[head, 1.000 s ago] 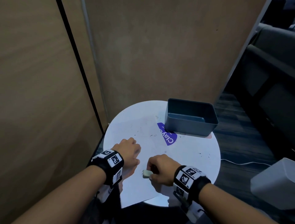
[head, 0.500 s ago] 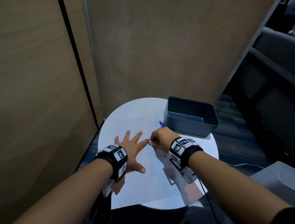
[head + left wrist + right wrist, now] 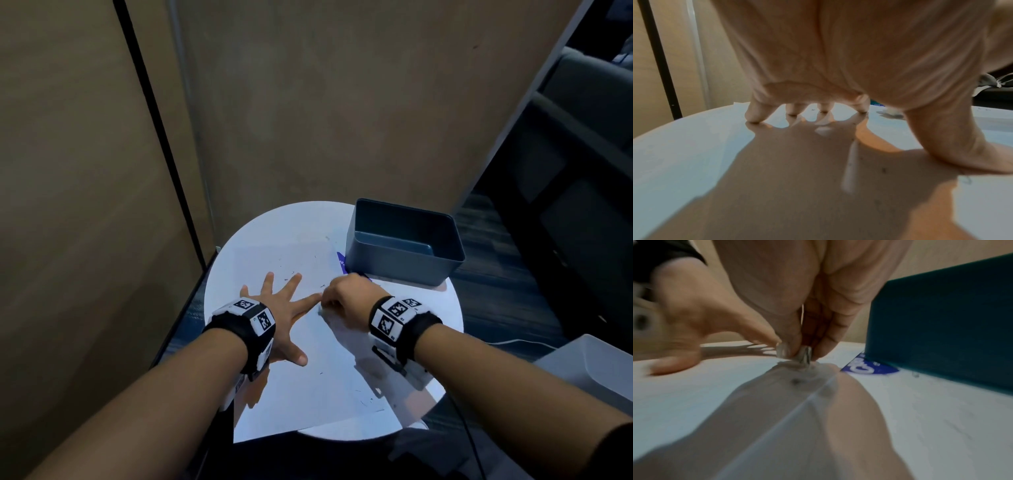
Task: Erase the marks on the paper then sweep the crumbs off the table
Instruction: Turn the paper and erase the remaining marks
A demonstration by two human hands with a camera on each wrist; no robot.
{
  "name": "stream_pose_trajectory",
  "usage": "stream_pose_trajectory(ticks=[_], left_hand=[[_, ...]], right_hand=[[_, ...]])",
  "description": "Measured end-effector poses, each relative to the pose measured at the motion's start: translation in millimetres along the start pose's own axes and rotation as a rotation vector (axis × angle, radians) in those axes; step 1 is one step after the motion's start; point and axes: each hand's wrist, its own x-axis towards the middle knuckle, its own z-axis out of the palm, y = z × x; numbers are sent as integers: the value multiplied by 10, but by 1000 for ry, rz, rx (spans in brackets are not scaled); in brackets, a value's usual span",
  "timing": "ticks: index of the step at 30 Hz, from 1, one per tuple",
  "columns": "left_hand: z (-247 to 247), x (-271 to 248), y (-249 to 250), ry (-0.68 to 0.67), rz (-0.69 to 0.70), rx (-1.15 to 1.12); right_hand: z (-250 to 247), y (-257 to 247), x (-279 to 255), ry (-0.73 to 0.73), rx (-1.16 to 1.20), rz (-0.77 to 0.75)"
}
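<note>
because rubbing would drag a loose sheet, the left hand [image 3: 278, 310] lies flat with fingers [image 3: 754, 113] spread, pinning the paper [image 3: 308, 387] to the round worktop [image 3: 442, 308]; the right hand [image 3: 349, 299] pinches the eraser [image 3: 804, 356] upright on it, beside the blue bin [image 3: 404, 253], crumbs [image 3: 368, 399] scattered around.

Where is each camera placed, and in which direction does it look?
Head: looks down at both forearms, table, paper, bin.
Left wrist: under the left hand, fingertips pressing the paper.
Right wrist: under the right hand pinching the eraser.
Shared: head and right wrist show the bin.
</note>
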Motion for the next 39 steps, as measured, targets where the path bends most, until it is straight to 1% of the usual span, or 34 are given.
stream_pose_trajectory(ticks=[2, 3, 9, 11, 13, 17, 20, 22, 24, 26, 27, 30, 31, 34, 36, 37, 39], left_hand=[[-30, 4, 5, 9, -4, 3], [-33, -1, 5, 11, -6, 3], [13, 34, -9, -4, -21, 19], [41, 36, 9, -8, -23, 15], [46, 27, 14, -6, -15, 10], [-32, 32, 6, 3, -20, 10], [-34, 15, -5, -11, -22, 17], [-9, 23, -21, -7, -27, 12], [10, 22, 1, -13, -26, 8], [27, 5, 29, -15, -22, -1], [23, -6, 35, -15, -19, -6], [-18, 0, 5, -4, -9, -1], [-24, -4, 1, 2, -11, -2], [-15, -10, 15, -7, -15, -2], [7, 15, 4, -1, -16, 4], [16, 23, -3, 4, -18, 3], [44, 19, 7, -8, -22, -4]], right_hand=[[-60, 27, 108, 63, -3, 21], [-49, 25, 125, 66, -8, 13], [209, -26, -125, 2, -50, -57], [223, -7, -174, -57, -63, -100], [148, 12, -139, -90, -47, -82], [7, 89, 79, 2, -109, -18], [122, 41, -28, 30, -68, -8], [234, -8, -214, 13, -51, -37], [284, -29, -380, -55, -43, -64], [208, -34, -397, -138, -55, -50], [134, -29, -339, -141, -52, -35], [-50, -1, -64, 0, -60, -12], [-54, 0, 8, 18, -78, -12], [80, -37, -10, -46, -89, 5], [164, -42, -143, -45, -58, 9], [183, -36, -210, -47, -45, -5], [215, -38, -349, -111, -20, -37]])
